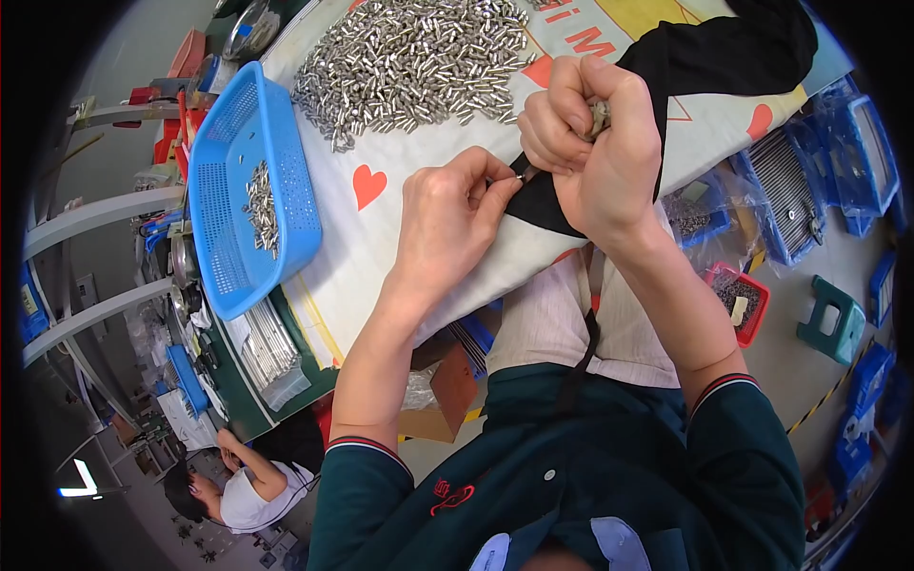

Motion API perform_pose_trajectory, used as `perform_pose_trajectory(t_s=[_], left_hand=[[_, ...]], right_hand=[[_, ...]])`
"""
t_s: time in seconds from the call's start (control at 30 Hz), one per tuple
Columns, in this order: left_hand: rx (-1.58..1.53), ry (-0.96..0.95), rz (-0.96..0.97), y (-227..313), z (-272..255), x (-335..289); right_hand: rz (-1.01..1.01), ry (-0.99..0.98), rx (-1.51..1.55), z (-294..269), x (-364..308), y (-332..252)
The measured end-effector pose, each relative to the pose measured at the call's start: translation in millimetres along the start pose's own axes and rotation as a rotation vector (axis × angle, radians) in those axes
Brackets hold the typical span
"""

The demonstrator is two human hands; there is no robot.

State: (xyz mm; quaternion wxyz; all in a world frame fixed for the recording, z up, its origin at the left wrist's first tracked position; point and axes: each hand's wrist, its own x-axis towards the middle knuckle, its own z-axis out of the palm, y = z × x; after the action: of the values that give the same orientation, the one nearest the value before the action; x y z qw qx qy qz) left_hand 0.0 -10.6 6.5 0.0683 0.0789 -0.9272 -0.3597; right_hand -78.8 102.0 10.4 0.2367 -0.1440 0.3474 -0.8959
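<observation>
My left hand [443, 214] is closed in a pinch, thumb against forefinger, on a small shiny metal pin [520, 177]. Just to its right, my right hand [605, 143] is curled into a fist. Something greyish shows inside that fist, too covered to name. Black cloth [545, 205] lies under both hands and runs up past the right wrist to the far right of the table. Beyond the hands spreads a large heap of small silvery metal pins [409, 62]. A blue plastic basket [307, 214] on the left holds a smaller pile of similar parts.
White cloth with red hearts [343, 257] covers the table. At right, blue trays [776, 190], a red bin [752, 309] of small parts and a green stool [833, 321] stand beyond the edge. A cardboard box [440, 395] sits below. Another person [252, 490] works at lower left.
</observation>
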Motion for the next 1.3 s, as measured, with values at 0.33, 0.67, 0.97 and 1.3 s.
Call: perform_pose_trajectory(t_s=[0.33,0.67,0.97,1.3], left_hand=[[-0.064,-0.009,-0.042,-4,2,3],[-0.046,-0.021,-0.029,0,1,2],[-0.039,-0.009,-0.018,-5,1,0],[0.180,0.090,0.475,-10,2,3]], right_hand=[[-0.047,-0.038,-0.154,3,3,5],[-0.181,-0.073,-0.238,11,0,13],[-0.162,-0.050,-0.210,6,3,-6],[-0.212,-0.013,-0.254,2,3,0]])
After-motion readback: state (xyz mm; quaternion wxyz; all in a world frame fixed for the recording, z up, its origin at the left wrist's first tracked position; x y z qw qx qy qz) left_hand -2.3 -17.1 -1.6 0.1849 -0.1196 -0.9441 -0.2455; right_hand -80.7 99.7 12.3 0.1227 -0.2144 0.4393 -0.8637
